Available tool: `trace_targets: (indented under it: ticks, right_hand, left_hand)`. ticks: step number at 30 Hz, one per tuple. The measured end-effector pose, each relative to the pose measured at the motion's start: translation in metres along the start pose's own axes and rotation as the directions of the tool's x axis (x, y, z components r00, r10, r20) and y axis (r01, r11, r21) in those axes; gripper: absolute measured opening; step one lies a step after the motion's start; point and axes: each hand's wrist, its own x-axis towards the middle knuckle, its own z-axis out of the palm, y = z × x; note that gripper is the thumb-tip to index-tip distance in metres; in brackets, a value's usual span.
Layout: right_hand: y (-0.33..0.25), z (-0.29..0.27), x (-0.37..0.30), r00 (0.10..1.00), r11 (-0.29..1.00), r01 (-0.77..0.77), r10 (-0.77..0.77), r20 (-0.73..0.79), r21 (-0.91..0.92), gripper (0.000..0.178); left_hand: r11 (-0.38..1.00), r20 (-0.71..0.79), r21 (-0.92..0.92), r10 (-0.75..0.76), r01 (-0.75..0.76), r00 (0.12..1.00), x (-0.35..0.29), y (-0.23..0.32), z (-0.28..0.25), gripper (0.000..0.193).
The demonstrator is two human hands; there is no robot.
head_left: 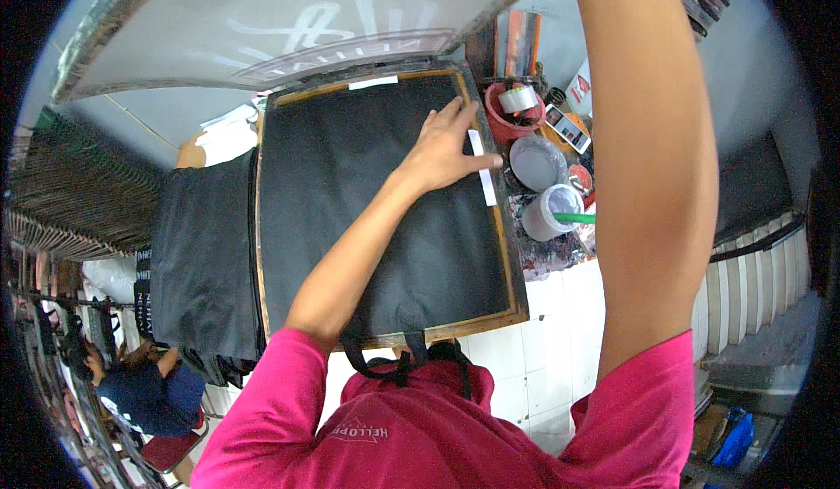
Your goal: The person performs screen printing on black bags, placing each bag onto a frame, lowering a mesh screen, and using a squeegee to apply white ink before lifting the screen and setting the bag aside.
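My left hand (444,150) rests with spread fingers on the upper right part of a black cloth bag (367,218). The bag lies flat on a wood-edged board (507,289), its dark strap loops (414,349) hanging over the near edge. Beside my thumb a white strip (482,167) runs along the right edge, and another white strip (374,82) sits at the top edge. Over the far side a printing screen (289,30) with pale lettering stands tilted up. My right arm reaches up past the top of the picture, so the right hand is out of sight.
Black bags (206,261) are stacked left of the board. At right stand a red bucket (514,115) with a tape roll, a grey tub (537,164), a white pot (553,213) with a green handle, and a phone (567,129). Another person (153,393) sits at lower left.
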Motion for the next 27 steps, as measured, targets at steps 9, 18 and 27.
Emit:
trace_targets:
  ticks: [9,18,27]
  right_hand:
    - [-0.106,-0.018,-0.18,0.977,0.865,-0.173,0.089,0.195,0.471,0.03]
    - [-0.001,0.21,-0.158,0.787,0.819,-0.518,0.343,0.513,0.247,0.062]
    - [-0.003,0.381,-0.128,0.756,0.97,-0.242,0.189,0.627,-0.001,0.074]
  left_hand:
    - [0.417,-0.236,-0.908,-0.457,-0.028,0.857,-0.239,0.047,-0.197,0.07]
    - [-0.452,0.516,-0.857,-0.74,0.248,0.432,-0.369,0.071,-0.08,0.031]
    - [-0.607,0.629,-0.777,-0.759,0.17,0.166,-0.359,0.081,-0.088,0.042]
